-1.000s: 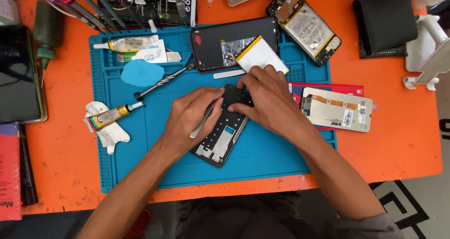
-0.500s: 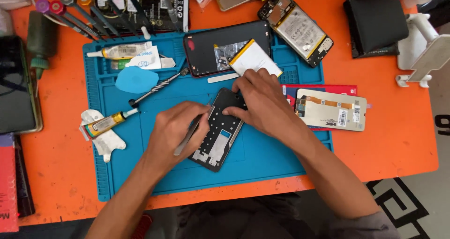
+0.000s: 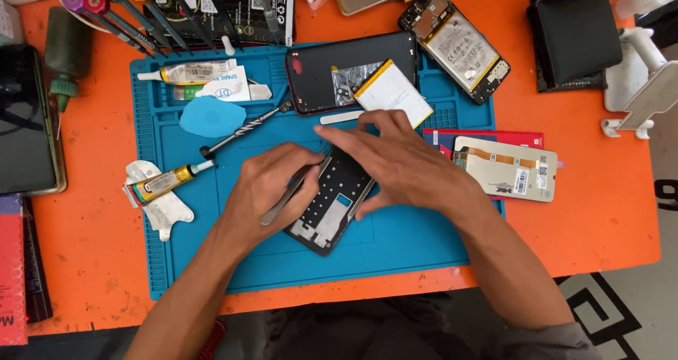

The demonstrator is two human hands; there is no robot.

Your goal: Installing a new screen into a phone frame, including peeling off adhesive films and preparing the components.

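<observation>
While a dark slab of a tablet or phone point(image 3: 25, 120) lies at the far left edge of the orange table point(image 3: 600, 211), a small yellow glue tube with a black nozzle point(image 3: 164, 182) rests just right of it on a crumpled white wrapper, half on the blue silicone work mat point(image 3: 212, 261). Above it on the mat lie a second, paler glue tube point(image 3: 187, 72), a light blue rounded plastic pick point(image 3: 210, 116) and a slim metal screwdriver point(image 3: 244, 130) set on a slant. Near the middle, the left hand point(image 3: 272, 190) is closed around a pair of silver tweezers point(image 3: 286, 201), whose tips point up and right toward the black phone frame point(image 3: 328, 208). That frame lies tilted on the mat, its lower end showing and its upper end covered by the right hand point(image 3: 395, 166), which presses flat on it with fingers spread; both hands touch the frame and sit close together. Just above the right hand are a black back cover with a red rim point(image 3: 318, 70) and a white rectangular battery with a yellow edge point(image 3: 393, 93) lying partly on it. Further right, an opened phone with its battery exposed point(image 3: 455, 45) lies at the mat's top corner, a pale display panel with an orange flex cable point(image 3: 505, 168) sits beside the right wrist, and a black square box point(image 3: 575, 31) rests near the table's far right.
</observation>
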